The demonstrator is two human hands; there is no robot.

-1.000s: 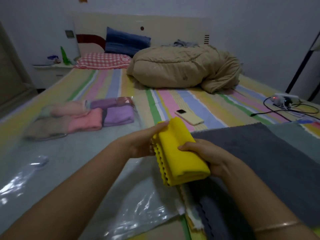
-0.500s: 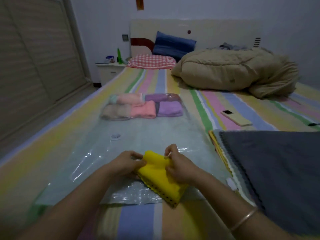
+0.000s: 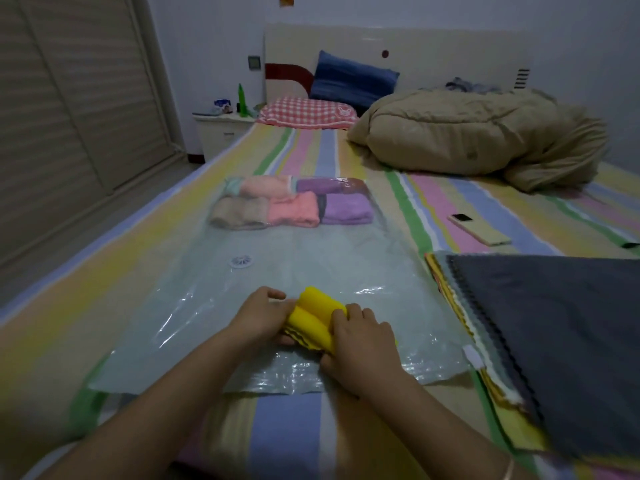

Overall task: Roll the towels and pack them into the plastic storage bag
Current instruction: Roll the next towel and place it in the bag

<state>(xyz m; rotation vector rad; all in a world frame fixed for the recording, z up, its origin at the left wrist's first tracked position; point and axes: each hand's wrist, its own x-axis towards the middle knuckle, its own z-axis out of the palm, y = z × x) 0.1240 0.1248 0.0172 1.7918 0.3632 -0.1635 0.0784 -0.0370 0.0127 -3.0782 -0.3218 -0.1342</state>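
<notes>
The likeliest trouble was the roll coming undone: the rolled bright yellow towel [image 3: 317, 320] looked loosely wound, with two thick folds showing on top and a dark-edged layer peeping out underneath, so any easing of the grip while it was moved would probably let it spring open. The large clear plastic storage bag [image 3: 180, 327] posed a second risk, since it lay flat and slick on the pastel striped bedsheet [image 3: 114, 292] with its near end apparently collapsed. Pushing the yellow towel toward the mouth with both hands occupied could have crumpled the film or slid the whole storage bag up the bed instead of opening it. Whether the mouth was open at all could not be told. A loose roll would also have sat poorly against the neat row of beige, pink and purple rolled towels [image 3: 294, 209] already packed at the far end. The stack of flat towels topped by a dark grey cloth [image 3: 554, 323] lay close on the right, touching or overlapping the bag's edge, and could have been dragged by a sleeve or wrist. The left hand [image 3: 263, 315] had its fingers curled round the left end of the yellow towel, gripping it. The right hand [image 3: 360, 337] was closed over the right side, fingers bent across the top and the thumb hidden. The yellow towel rested on top of the storage bag near its near end, seemingly not yet inside.
</notes>
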